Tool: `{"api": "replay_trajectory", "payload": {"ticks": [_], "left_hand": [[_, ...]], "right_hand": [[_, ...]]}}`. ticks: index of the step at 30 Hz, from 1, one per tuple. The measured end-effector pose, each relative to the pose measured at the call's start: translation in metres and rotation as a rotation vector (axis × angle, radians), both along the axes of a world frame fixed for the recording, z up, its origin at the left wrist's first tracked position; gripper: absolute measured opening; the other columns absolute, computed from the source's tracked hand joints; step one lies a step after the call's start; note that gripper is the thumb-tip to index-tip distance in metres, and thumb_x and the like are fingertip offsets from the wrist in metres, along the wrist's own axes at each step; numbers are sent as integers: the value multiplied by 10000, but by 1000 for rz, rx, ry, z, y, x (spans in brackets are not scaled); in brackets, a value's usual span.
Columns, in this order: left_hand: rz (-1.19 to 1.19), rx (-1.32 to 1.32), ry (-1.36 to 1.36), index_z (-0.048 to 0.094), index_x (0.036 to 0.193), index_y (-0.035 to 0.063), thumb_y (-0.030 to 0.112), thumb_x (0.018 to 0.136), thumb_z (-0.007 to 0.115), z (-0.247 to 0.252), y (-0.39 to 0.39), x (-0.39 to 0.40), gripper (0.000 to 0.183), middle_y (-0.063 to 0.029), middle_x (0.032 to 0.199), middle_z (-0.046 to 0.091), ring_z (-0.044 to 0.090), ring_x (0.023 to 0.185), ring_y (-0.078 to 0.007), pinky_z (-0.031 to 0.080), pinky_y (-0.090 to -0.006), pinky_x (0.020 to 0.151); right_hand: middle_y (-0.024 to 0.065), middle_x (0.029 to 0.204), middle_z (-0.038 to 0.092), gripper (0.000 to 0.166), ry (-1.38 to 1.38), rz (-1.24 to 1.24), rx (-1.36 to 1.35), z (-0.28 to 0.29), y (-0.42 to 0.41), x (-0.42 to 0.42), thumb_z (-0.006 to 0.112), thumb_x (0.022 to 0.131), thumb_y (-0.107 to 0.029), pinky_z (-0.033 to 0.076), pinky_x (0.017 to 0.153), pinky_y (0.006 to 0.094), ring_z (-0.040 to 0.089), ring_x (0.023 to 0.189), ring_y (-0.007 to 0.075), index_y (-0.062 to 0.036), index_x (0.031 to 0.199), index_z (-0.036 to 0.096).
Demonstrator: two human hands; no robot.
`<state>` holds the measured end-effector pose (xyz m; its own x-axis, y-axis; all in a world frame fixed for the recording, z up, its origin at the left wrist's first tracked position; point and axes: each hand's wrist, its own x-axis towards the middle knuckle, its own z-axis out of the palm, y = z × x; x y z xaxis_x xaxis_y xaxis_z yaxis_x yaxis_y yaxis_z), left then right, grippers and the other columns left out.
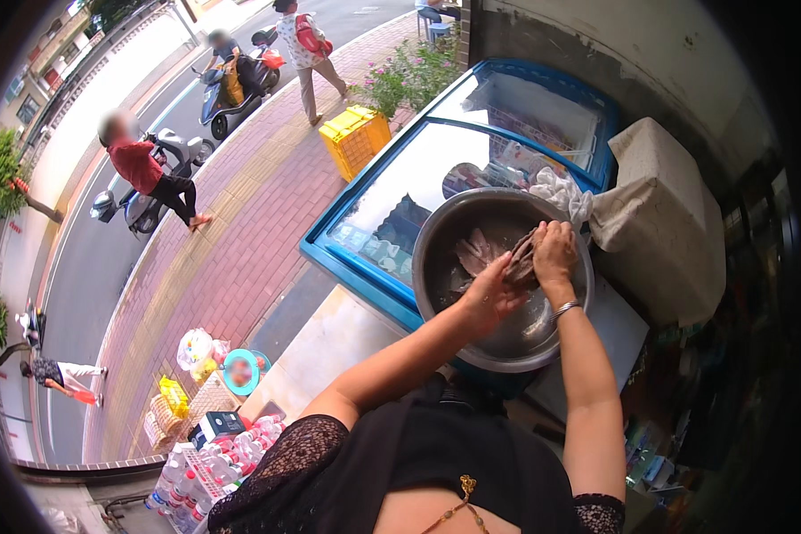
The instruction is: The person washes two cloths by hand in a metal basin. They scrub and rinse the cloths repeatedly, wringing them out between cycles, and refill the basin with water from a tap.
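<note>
A wide metal basin (504, 360) rests on the glass lid of a blue-framed chest freezer (367, 257). It holds some water. Inside, a pinkish-brown, limp, layered piece (475, 252) that looks like raw meat lies against the bottom. Above the water, a similar darker, ridged piece (522, 261) is held between both hands. My left hand (497, 290) supports it from the lower left, fingers spread beneath it. My right hand (554, 253), with a silver bangle at the wrist, grips its right side with bent fingers. The palms hide part of the piece.
Crumpled white cloth or plastic (561, 192) touches the basin's far rim. A covered boxy object (661, 220) stands to the right. Bottled drinks (193, 487) stand lower left, and a yellow crate (356, 140) is on the pavement. Several people and scooters (240, 93) are beyond.
</note>
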<state>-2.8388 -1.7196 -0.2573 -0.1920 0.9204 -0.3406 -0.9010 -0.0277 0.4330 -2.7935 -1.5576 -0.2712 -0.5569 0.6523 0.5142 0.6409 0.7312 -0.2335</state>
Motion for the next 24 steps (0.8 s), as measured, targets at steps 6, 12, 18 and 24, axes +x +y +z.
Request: {"api": "replay_trajectory", "payload": {"ticks": [6,12,18,24], "left_hand": [[-170,-156,122,442,1287,137,401,890,554,3,-7,-27,490,-188,1261,474,499,1121,-292,424,-411,947],[-21,-312,147,418,1296,126,318,865,577,-8,-26,-48,498,-203,1218,438,497,1097,-318,462,-488,887],[194,-444,298,490,1269,142,280,840,567,0,-36,-55,458,-138,1395,275,326,1255,-322,366,-579,947],[207,-484,276,456,1300,201,333,827,579,0,-34,-50,505,-151,1494,142,184,1365,-383,139,-717,996]], "right_hand": [[207,934,538,175,47,193,-66,16,24,37,495,913,-187,476,729,440,559,841,398,-13,896,486],[148,979,582,258,-367,336,-214,24,6,62,503,786,-9,416,890,464,540,1036,342,-89,1031,521],[223,1440,291,770,-720,548,-255,14,-43,48,610,779,-226,146,1079,611,300,1319,388,-292,1452,244],[211,1369,400,599,-769,467,-192,-21,-43,36,547,831,-165,148,1024,677,397,1255,361,-279,1395,380]]}}
